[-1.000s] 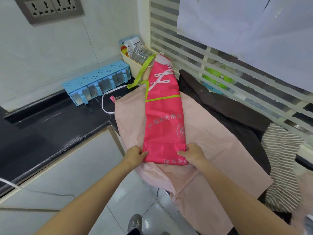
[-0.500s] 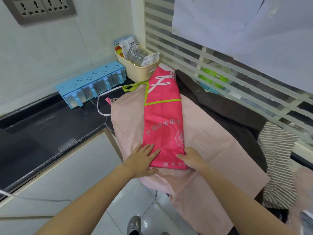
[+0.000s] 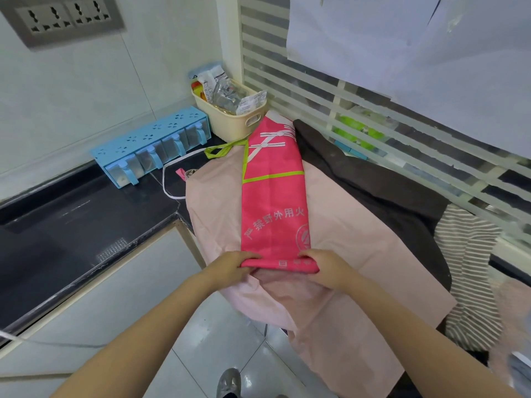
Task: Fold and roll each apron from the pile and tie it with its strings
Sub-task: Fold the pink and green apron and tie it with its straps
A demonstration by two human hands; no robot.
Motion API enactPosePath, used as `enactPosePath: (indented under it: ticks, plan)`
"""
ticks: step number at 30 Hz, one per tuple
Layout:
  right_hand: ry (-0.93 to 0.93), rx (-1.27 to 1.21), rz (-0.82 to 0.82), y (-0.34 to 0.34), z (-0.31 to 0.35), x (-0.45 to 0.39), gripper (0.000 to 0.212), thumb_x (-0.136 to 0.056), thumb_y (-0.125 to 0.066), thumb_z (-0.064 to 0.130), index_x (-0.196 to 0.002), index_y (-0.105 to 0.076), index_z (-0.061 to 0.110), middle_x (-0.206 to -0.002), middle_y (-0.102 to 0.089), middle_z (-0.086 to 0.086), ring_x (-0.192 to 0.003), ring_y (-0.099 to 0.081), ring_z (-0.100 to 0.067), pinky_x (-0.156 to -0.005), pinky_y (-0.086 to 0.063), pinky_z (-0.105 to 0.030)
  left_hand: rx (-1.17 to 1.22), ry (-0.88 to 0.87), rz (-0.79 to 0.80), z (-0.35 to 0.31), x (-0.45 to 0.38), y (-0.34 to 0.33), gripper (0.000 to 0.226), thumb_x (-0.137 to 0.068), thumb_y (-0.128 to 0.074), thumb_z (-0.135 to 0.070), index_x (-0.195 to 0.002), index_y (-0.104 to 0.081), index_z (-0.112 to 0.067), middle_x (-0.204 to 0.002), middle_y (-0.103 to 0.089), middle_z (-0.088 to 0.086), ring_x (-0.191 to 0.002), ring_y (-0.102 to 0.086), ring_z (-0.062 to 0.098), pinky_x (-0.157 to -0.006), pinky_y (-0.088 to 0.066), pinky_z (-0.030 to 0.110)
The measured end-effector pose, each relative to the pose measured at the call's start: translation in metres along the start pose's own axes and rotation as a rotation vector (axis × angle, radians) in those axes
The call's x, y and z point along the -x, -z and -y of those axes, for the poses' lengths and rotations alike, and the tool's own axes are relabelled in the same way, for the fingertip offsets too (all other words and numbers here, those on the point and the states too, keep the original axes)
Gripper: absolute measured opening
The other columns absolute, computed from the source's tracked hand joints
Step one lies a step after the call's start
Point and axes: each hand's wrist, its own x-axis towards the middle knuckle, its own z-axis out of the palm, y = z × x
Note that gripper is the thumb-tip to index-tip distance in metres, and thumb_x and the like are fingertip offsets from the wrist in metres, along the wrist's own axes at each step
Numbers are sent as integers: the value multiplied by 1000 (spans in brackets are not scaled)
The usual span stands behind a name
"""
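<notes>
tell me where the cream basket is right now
The cream basket sits in the far corner of the black counter in the head view, right of the blue spice rack and just beyond the pink apron.

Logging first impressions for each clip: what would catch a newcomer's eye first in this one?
The bright pink apron, folded into a long strip, lies in the middle on a pale pink apron. The left hand and right hand grip its near end, which is turned up into a first roll. Behind sit a blue spice rack and a cream basket of packets on the black counter.
</notes>
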Motion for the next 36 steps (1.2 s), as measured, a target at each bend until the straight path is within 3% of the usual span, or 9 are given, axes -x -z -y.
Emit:
enactPosePath:
  ticks: [2,4,7,16,23,28,31,33,36]
  plan:
    - [-83,-163,-92,4,-1,-6,35,-73,-68,20,-106,-67,8,-87,-65,-4,-84,-61,-18,-71,-42,-16,223,53,-86,7,-1,3,22,-95,-52,-9,-115,-61,-11,-109,-63,8,-102,-56,22,-91,-41,25]
    - [-159,-410,-96,3,-1,-12,13,-80,-69,8,-93,-68,10,-75,-60,-3,-75,-59,-17,-79,-53,-30,369,121,-192,9,-4,4,16,-94,-53,-9,-109,-60,-9,-103,-63,9,-97,-57,23,-89,-43,29]
    - [-276,-562,-98,-2,4,-15,10,-88,-62,8,-98,-65,9,-85,-65,-8,-86,-64,-26,-86,-54,-44,359,253,-353,6,-15,0,15,-94,-54,-15,-105,-55,-4,-109,-65,17,-98,-60,28,-87,-43,33]
    - [-421,-247,-192,-8,13,-20,35,-96,-48,35,-102,-64,5,-104,-68,-14,-97,-63,-30,-82,-47,-33,75,323,-355,-5,-16,-4,16,-97,-49,-20,-100,-52,-4,-98,-61,15,-92,-55,29,-76,-37,31]
    - [-445,-200,-315,-21,30,-19,35,-101,-37,28,-117,-44,-3,-115,-59,-22,-107,-56,-38,-79,-40,-36,-14,323,-342,-10,-19,-5,29,-100,-39,-20,-109,-49,5,-111,-60,23,-104,-55,36,-81,-38,35]
    - [-453,-142,-321,-17,27,-22,32,-102,-33,20,-113,-49,-5,-116,-59,-24,-108,-54,-37,-79,-39,-35,-28,319,-346,-10,-23,-7,28,-100,-40,-20,-112,-46,5,-114,-59,23,-106,-55,37,-82,-38,36]
    - [-444,-132,-306,-15,23,-25,30,-102,-36,20,-114,-48,-5,-116,-58,-24,-109,-54,-37,-80,-39,-34,-131,263,-473,-5,-22,-7,35,-94,-50,-23,-121,-43,-3,-121,-52,17,-108,-51,35,-87,-40,39]
    - [-451,-153,-321,-16,23,-25,28,-101,-39,20,-113,-47,-4,-114,-59,-23,-107,-55,-37,-78,-40,-34,-413,38,-568,0,-23,-5,52,-87,-50,-38,-128,-48,-6,-126,-49,16,-112,-50,36,-89,-44,44]
    - [-456,-138,-361,-18,22,-24,24,-98,-43,18,-113,-43,-1,-111,-59,-20,-100,-58,-37,-73,-41,-35,-658,-228,-205,0,-24,-2,93,-71,-12,-66,-147,-28,-14,-154,-26,9,-139,-28,28,-112,-27,45]
